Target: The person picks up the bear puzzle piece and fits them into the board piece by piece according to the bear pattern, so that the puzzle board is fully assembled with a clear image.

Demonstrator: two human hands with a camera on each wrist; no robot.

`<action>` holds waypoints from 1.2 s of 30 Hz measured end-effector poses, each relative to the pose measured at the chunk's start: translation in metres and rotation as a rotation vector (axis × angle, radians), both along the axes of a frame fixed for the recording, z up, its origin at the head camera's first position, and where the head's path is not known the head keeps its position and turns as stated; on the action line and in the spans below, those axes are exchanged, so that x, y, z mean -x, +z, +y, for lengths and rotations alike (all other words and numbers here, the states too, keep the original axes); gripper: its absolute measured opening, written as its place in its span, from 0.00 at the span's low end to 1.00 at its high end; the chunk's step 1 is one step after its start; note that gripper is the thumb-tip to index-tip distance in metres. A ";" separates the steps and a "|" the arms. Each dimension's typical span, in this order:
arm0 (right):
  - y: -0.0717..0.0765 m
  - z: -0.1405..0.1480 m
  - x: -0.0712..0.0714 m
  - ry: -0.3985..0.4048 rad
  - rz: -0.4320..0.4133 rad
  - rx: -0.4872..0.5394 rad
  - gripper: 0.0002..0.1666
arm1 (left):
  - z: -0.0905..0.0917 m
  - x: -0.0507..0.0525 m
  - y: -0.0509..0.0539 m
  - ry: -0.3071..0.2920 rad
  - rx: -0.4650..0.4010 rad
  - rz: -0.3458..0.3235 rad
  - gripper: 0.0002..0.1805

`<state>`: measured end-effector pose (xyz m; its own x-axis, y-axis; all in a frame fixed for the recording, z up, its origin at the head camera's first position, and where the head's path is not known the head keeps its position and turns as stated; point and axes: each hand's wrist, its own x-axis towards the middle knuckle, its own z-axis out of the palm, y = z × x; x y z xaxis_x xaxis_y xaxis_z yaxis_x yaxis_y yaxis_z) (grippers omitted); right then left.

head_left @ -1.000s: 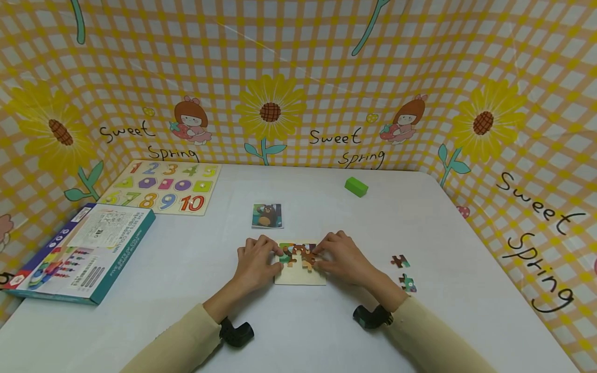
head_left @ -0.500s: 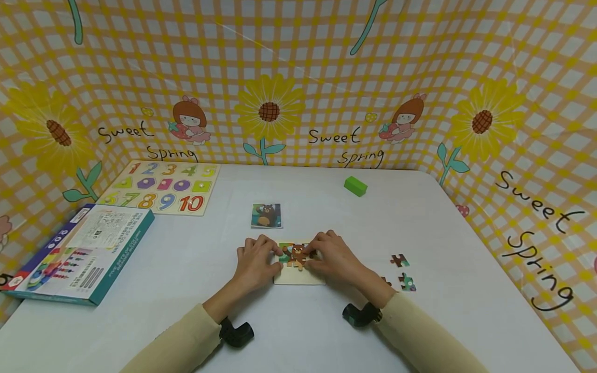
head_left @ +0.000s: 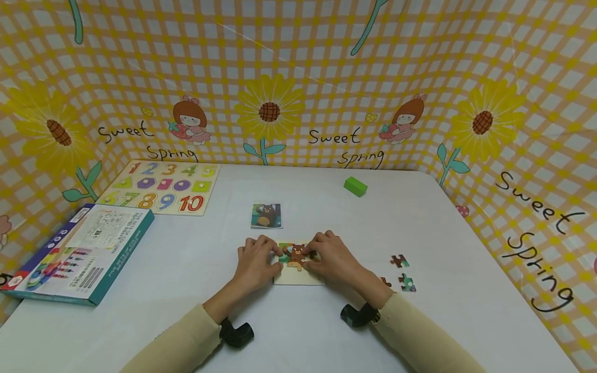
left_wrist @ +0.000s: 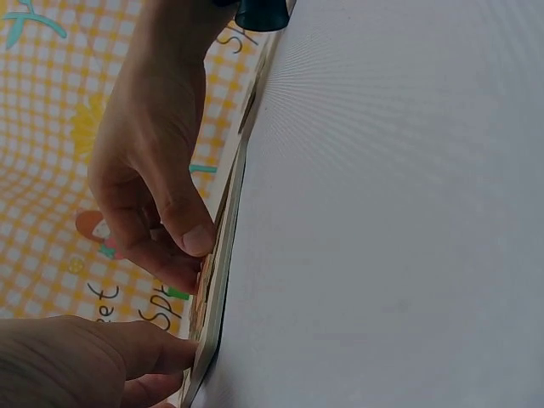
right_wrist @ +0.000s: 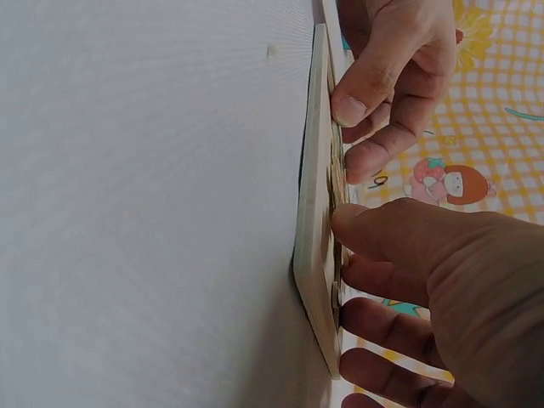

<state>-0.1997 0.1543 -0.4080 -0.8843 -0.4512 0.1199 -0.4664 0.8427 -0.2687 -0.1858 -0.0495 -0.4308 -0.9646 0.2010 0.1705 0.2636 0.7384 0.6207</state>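
A small wooden puzzle board (head_left: 298, 278) lies on the white table, with joined jigsaw pieces (head_left: 297, 254) showing a brown bear across its upper part. At its left edge my left hand (head_left: 255, 263) holds the board between thumb and fingers. My right hand (head_left: 333, 259) reaches over the right side, pinching a puzzle piece between thumb and fingers; they mostly hide that piece. In the right wrist view, the right thumb (right_wrist: 361, 225) rests on pieces sitting slightly raised above the board (right_wrist: 316, 204). Beyond the board lies a square bear picture card (head_left: 266, 215).
Loose puzzle pieces (head_left: 407, 282) lie right of my right forearm, one partly hidden by it. A green block (head_left: 356, 186) stands at the back right. A number board (head_left: 160, 189) and a flat toy box (head_left: 88, 254) occupy the left. A patterned cloth (head_left: 298, 67) rises behind.
My right hand has moved left over the board, bringing its bear pieces against those on the left, so the gap between them has closed. My left hand stays at the board's edge.
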 end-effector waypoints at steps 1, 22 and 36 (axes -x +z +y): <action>0.000 0.000 0.000 0.001 0.001 -0.001 0.13 | 0.000 0.000 0.000 0.000 0.000 -0.001 0.06; -0.002 -0.002 0.001 0.040 0.051 -0.019 0.12 | 0.015 0.004 0.001 -0.068 0.010 0.042 0.07; -0.002 0.001 0.000 0.031 0.040 -0.010 0.13 | 0.018 0.004 0.002 -0.065 0.030 0.033 0.07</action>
